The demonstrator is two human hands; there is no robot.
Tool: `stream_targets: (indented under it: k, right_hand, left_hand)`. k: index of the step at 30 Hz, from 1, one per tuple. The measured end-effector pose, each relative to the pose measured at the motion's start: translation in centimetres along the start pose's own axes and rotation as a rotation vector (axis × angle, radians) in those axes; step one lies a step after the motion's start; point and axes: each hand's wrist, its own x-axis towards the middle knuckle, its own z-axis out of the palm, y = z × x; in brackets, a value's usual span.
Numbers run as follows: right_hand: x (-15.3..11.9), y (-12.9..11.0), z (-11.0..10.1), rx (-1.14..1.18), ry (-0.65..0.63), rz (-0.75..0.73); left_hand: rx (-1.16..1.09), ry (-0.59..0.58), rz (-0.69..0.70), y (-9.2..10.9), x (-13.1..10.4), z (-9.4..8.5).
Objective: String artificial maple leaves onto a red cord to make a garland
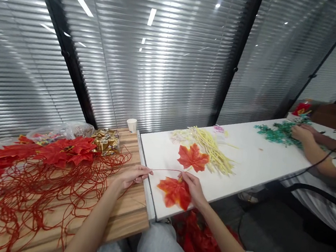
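Observation:
A thin red cord (165, 170) runs between my two hands, a little above the white table. My left hand (133, 175) pinches it near the seam between the tables. With its fingers closed, my right hand (190, 186) holds the cord's other end at the stem of a red-orange artificial maple leaf (173, 193). That leaf hangs below the fingers, over the white tabletop. Just beyond my right hand lies a second maple leaf (193, 157), its pale stem pointing toward the fingers. Whether the cord is knotted at the stem is hidden by my fingertips.
Tangled red cord (53, 185) spreads over the wooden table at left, beside piled red leaves (69, 150) and gold wrappers (105, 142). A paper cup (131, 125) stands behind. Yellow strips (213, 152) lie on the white table. At right, a person's hands (303, 133) handle green foliage (280, 131).

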Motion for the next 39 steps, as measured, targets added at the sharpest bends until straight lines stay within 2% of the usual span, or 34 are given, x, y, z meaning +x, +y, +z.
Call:
stream_targets:
  k: [8, 12, 15, 18, 20, 22, 24, 27, 28, 30, 32, 35, 37, 39]
  right_hand:
    - [-2.0, -3.6, -7.2, -0.230, 0.043, 0.034]
    - [-3.4, -4.5, -10.2, -0.412, -0.024, 0.067]
    - [-4.1, -4.0, -12.0, -0.572, -0.039, 0.104]
    - [-5.0, -3.2, -13.3, -0.810, 0.058, 0.101]
    - [-5.8, -3.3, -13.3, -0.951, 0.151, 0.037]
    - [-6.8, -4.3, -12.4, -1.026, 0.263, -0.079]
    - [-7.7, -6.0, -10.4, -1.022, 0.361, -0.197]
    - [-8.0, -8.5, -6.0, -0.939, 0.351, -0.390]
    - [-7.7, -8.9, -4.5, -0.905, 0.318, -0.441]
    - [-6.7, -8.9, -1.6, -0.824, 0.120, -0.489]
    - [-5.2, -7.8, 0.6, -0.745, -0.085, -0.481]
    - [-3.0, -5.5, 2.6, -0.577, -0.293, -0.448]
    - [-1.9, -4.3, 3.2, -0.466, -0.316, -0.414]
    - [-1.1, -3.5, 3.6, -0.386, -0.287, -0.374]
  left_hand:
    - [0.153, -0.208, -0.067, 0.1, -0.6, 1.0]
    - [0.217, -0.177, -0.031, 0.0, -0.1, 1.9]
    - [0.257, -0.150, 0.034, -0.3, 0.4, 3.0]
    - [0.279, -0.110, 0.055, -0.7, 0.7, 3.8]
    - [0.265, -0.069, 0.067, -0.9, 0.8, 4.0]
    - [0.248, -0.041, 0.080, -1.1, 0.9, 3.9]
    - [0.243, -0.051, 0.084, -1.2, 1.0, 4.0]
    - [0.231, -0.103, 0.071, -1.2, 1.0, 4.1]
    - [0.225, -0.113, 0.069, -1.2, 1.0, 4.2]
    - [0.210, -0.117, 0.077, -1.2, 0.9, 4.2]
    - [0.195, -0.122, 0.097, -1.3, 0.9, 4.2]
    - [0.182, -0.146, 0.118, -1.4, 0.8, 4.0]
    - [0.173, -0.166, 0.117, -1.7, 0.9, 3.9]
    - [0.160, -0.180, 0.116, -2.1, 1.1, 3.9]
